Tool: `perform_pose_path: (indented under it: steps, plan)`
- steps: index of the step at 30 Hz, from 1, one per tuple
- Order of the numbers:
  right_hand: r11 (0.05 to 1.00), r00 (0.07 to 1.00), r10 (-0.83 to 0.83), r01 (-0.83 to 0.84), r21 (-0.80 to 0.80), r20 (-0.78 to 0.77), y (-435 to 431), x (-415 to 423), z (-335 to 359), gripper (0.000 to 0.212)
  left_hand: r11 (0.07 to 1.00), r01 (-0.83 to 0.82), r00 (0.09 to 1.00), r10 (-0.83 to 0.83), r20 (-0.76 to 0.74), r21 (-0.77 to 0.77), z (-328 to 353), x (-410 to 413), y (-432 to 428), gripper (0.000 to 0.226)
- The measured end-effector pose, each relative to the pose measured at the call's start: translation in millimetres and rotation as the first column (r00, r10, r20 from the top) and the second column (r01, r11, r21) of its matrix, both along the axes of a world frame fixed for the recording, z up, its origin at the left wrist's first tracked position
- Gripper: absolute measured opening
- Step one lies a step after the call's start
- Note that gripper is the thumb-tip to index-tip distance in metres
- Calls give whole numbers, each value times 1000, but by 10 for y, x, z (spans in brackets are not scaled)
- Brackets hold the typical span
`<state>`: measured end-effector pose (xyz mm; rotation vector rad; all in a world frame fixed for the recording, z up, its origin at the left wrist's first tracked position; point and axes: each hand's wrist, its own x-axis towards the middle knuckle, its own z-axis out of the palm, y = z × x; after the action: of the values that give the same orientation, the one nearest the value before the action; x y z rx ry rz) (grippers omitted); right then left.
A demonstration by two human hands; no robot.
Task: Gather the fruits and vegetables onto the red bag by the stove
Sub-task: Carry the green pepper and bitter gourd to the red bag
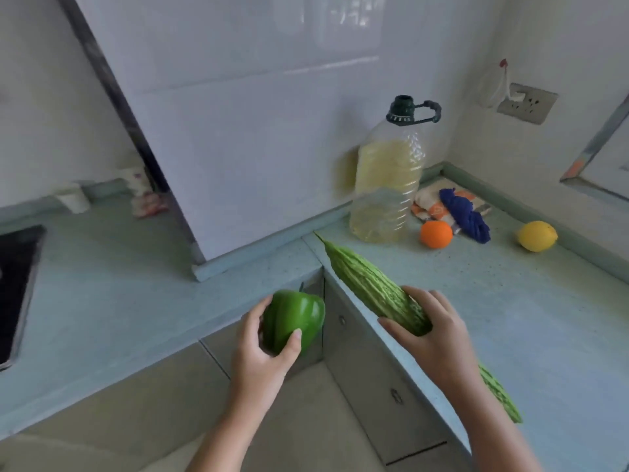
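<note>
Grips both loaded. My left grip [262, 349] is closed round a green bell pepper [294, 318], thumb on the front, fingers behind, and holds it in the air just before the inner corner of the table [102, 301], above the cabinet fronts [374, 369]. My right grip [435, 338] clasps a bitter gourd [371, 287] near its middle, fingers over the top. The gourd lies slantwise along the front edge of the right-hand run of table, pointed tip toward the corner, other end showing behind my forearm. I cannot tell whether it touches the surface. Further back on that run: an orange [435, 234] just beside a large oil bottle [388, 185]; a bundle of blue yarn [466, 216] on a patterned cloth [429, 202] behind the orange; a lemon [537, 236] well apart to the right, near the wall. At the far left edge, a black stove top [13, 284] set into the table. On the right wall, a socket [527, 103].
</note>
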<state>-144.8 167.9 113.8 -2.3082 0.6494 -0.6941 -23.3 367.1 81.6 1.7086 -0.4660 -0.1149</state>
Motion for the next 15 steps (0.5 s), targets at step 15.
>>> perform_pose_path:
  steps: [15]
  plan:
    - [948, 943, 317, -315, -39, 102, 2503, 607, 231, 47, 917, -387, 914, 396, 85, -98, 288, -332, 2741, 56]
